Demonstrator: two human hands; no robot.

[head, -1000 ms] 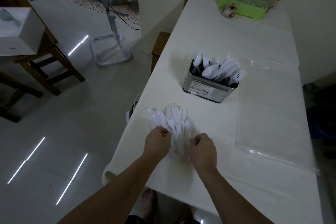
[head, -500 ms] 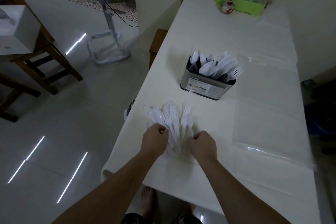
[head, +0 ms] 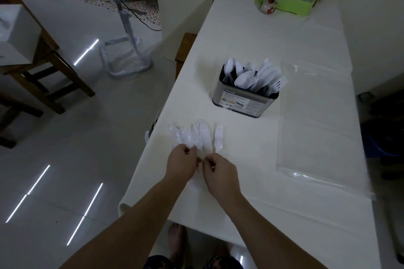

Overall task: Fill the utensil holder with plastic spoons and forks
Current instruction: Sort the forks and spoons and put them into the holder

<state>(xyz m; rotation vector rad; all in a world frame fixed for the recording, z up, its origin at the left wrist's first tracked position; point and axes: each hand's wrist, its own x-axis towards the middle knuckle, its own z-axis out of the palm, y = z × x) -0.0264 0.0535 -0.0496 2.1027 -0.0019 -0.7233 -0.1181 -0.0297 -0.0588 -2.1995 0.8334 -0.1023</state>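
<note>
A fanned pile of white plastic spoons and forks (head: 197,136) lies on the white table near its left front edge. My left hand (head: 180,165) pinches the handles of the spoons on the pile's left side. My right hand (head: 219,172) is closed on fork handles next to it, and the two hands nearly touch. One fork (head: 218,133) lies slightly apart on the right. The metal utensil holder (head: 244,98) stands farther back, holding several white spoons and forks upright.
A clear plastic sheet (head: 317,129) covers the table's right side. A green tray (head: 284,2) with bottles and a small cup sits at the far end. Off the table's left edge are tiled floor, a fan stand (head: 129,59) and a wooden chair (head: 43,67).
My right hand has moved left toward my left hand and closed on the fork handles. One fork now lies apart on the pile's right.
</note>
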